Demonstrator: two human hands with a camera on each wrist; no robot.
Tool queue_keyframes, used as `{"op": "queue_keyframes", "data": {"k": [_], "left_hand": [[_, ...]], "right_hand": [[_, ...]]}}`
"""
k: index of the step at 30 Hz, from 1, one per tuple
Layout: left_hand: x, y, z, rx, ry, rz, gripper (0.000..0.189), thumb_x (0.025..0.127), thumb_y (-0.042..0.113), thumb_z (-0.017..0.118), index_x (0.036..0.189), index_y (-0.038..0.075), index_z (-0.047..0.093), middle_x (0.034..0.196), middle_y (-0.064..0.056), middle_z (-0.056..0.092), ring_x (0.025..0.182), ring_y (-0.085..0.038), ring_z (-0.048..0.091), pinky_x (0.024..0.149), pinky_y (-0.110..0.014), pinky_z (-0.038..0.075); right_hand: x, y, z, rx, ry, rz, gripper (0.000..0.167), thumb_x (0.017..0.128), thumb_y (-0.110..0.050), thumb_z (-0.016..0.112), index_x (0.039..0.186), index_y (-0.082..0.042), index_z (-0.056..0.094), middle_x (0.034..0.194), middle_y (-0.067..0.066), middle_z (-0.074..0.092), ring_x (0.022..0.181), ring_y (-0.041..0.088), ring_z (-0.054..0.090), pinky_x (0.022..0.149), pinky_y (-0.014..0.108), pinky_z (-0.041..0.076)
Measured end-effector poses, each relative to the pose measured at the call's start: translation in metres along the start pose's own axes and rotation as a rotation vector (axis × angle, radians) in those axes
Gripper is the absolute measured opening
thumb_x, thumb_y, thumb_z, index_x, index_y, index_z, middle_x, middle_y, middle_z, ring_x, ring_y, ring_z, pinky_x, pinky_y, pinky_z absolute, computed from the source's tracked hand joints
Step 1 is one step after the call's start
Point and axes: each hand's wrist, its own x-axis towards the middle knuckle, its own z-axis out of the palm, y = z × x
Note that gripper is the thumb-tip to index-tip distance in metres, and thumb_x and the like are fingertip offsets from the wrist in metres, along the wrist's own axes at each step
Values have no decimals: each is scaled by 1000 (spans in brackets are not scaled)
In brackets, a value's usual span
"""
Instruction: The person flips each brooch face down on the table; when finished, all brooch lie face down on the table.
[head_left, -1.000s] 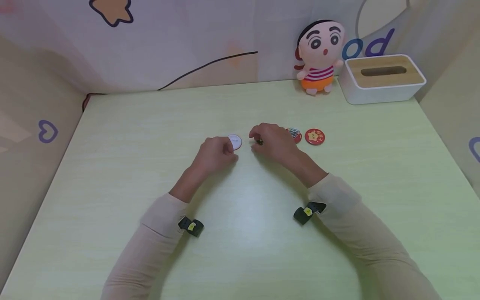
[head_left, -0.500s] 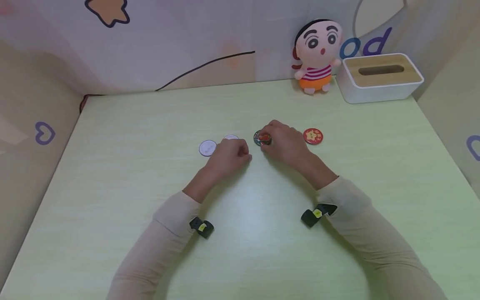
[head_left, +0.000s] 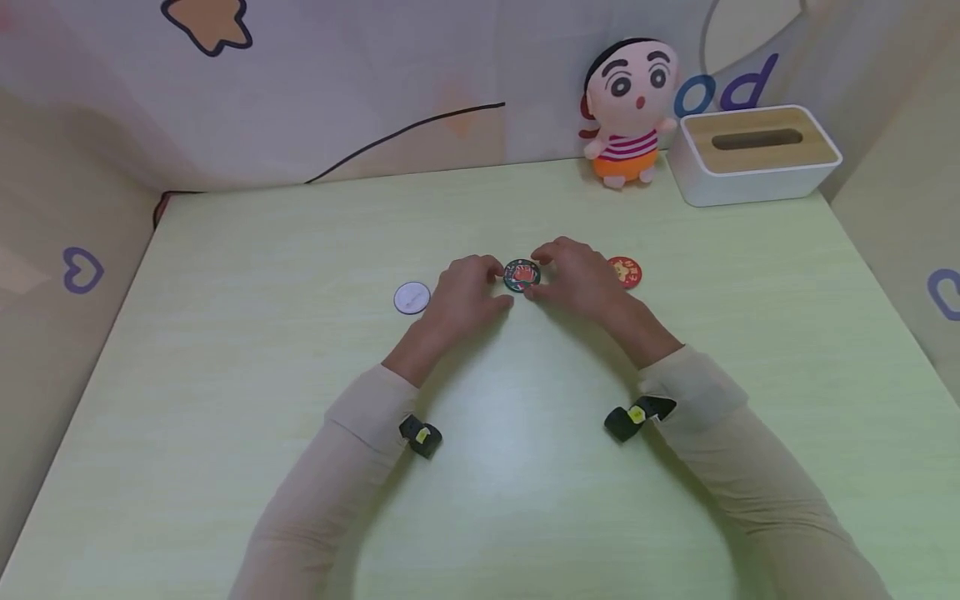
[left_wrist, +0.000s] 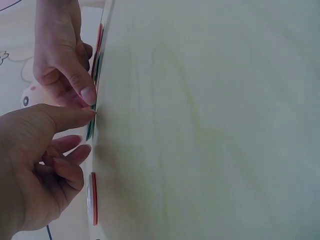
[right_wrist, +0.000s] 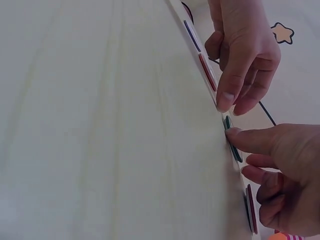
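A round pin badge (head_left: pixel 522 275), dark green with a red picture, lies face up on the table between the hands. The right hand (head_left: pixel 576 279) holds it at its right side, its thumb on the near edge in the right wrist view. The left hand (head_left: pixel 467 292) is at the badge's left, thumb and fingers spread apart; in the right wrist view its fingertips stand just off the rim. A badge with its white back up (head_left: pixel 412 297) lies left of the left hand. In the right wrist view, a red-rimmed badge (right_wrist: pixel 207 71) lies by the left hand.
Right of the right hand lies a red badge with a yellow star (head_left: pixel 626 272), partly covered. A plush doll (head_left: pixel 626 117) and a white tissue box with a wooden lid (head_left: pixel 757 158) stand at the table's back right. Printed cloth walls surround the pale table (head_left: pixel 300 242).
The right hand has brought the green badge from a tilted hold to lying face up. The left hand has moved right from the white-backed badges toward it, and its fingers have spread.
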Motion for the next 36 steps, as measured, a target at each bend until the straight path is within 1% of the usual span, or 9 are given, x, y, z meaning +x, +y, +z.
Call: {"op": "queue_keyframes", "data": {"k": [4,8,11,16,21,30,36], "left_hand": [[6,1,0,-9,-26,-22,46,88,22,79,128,3,66,116,-14,68,106,-27,62,95,-40,51],[11,1,0,-35,-40,-25,52,85,23,83,129,3,66,119,-13,69,107,-25,61,97,-39,51],[15,1,-1,-48,-50,-15,51,84,22,84,128,2,67,120,-13,70,109,-25,61,100,-39,51],[20,1,-3,-26,-67,-3,48,86,22,82,127,1,68,120,-14,71,110,-26,62,102,-39,51],[23,0,-3,-18,-75,7,46,87,21,81,126,1,69,118,-13,73,109,-25,63,101,-39,51],[25,1,-4,-28,-74,10,42,86,20,82,122,1,70,116,-13,75,109,-25,66,99,-38,52],[26,2,-4,-42,-94,8,45,86,19,82,124,0,69,119,-14,75,110,-25,66,100,-37,52]], "right_hand": [[3,0,-3,15,-23,4,59,87,-28,81,138,-5,61,137,15,64,127,32,56,107,49,47],[6,1,-4,28,-45,10,58,87,-27,81,138,-6,62,136,15,65,128,32,55,108,49,46],[8,2,-6,34,-61,7,58,87,-26,82,137,-5,62,135,15,66,128,32,55,109,49,45],[11,1,-7,47,-83,8,57,86,-24,82,136,-5,63,133,15,67,125,31,56,108,48,45],[11,0,-8,57,-96,21,55,86,-23,83,135,-5,64,132,15,68,123,30,56,106,47,46],[12,0,-8,55,-85,3,53,84,-24,85,130,-6,66,128,14,70,120,30,58,105,47,47],[12,2,-9,62,-90,10,50,83,-24,86,125,-6,66,125,14,70,117,29,59,102,45,49]]}}
